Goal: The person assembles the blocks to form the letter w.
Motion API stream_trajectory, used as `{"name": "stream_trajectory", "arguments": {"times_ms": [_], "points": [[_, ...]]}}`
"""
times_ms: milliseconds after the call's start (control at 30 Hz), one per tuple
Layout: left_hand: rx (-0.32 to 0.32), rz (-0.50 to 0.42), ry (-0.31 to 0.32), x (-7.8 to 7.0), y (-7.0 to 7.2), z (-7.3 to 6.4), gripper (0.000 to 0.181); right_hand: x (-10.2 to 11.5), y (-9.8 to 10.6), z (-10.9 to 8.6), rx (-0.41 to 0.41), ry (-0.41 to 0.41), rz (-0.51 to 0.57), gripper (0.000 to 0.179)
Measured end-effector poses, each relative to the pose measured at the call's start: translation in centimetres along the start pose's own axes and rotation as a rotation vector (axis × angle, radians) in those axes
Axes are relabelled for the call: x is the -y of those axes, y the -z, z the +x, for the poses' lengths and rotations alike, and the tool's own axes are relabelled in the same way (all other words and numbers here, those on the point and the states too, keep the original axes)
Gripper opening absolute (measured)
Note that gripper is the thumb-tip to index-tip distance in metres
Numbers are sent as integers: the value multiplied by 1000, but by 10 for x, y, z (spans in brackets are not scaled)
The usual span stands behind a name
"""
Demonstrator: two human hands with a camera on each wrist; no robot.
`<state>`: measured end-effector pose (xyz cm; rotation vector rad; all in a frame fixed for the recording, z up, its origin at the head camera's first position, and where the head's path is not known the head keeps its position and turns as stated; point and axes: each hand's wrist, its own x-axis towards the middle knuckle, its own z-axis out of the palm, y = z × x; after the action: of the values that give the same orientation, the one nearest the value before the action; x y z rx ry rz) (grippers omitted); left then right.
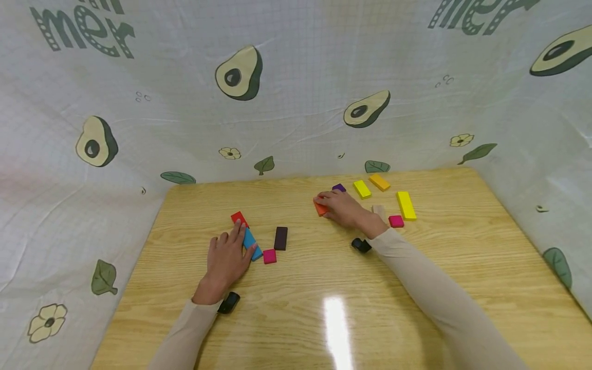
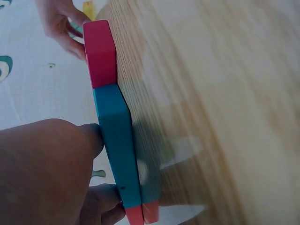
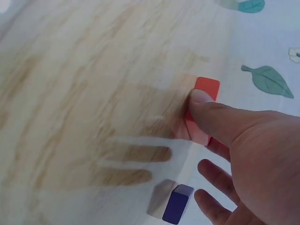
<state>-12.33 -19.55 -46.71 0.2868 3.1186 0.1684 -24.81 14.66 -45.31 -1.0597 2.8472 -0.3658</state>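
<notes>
I observe the bare left hand point(image 1: 226, 261) back upward, index finger extended ahead, thumb angled out to its right, remaining fingers bent. The bare right hand point(image 1: 344, 208) reaches farther forward, thumb and forefinger set in a pinch, two other fingers apart from them. Behind each hand, a long pale beige fabric sleeve point(image 1: 430, 293) covers the forearm; the right forearm slants inward.

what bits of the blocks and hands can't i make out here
- Red-orange block: right wrist view, middle behind the right hand.
- Red block: left wrist view, cut off by the bottom edge.
- Left hand: left wrist view, cut off by the left edge.
- Purple block: head view, lower part behind the right hand.
</notes>
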Motion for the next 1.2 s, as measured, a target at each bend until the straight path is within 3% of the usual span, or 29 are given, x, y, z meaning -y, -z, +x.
{"name": "stream_trajectory", "arguments": {"times_ms": [467,667,933,1200], "points": [[5,-5,6,2,0,1,71,14,-8,2,-80,-64,47,57],[2,-3,1,3,0,0,70,30,-10,9,-111,-52,52,59],[-27,4,-7,2,0,0,70,53,-9,19,-115,-52,72,59],[2,-7,0,3,1,1,70,64,-12,32,-112,-67,86,60]]}}
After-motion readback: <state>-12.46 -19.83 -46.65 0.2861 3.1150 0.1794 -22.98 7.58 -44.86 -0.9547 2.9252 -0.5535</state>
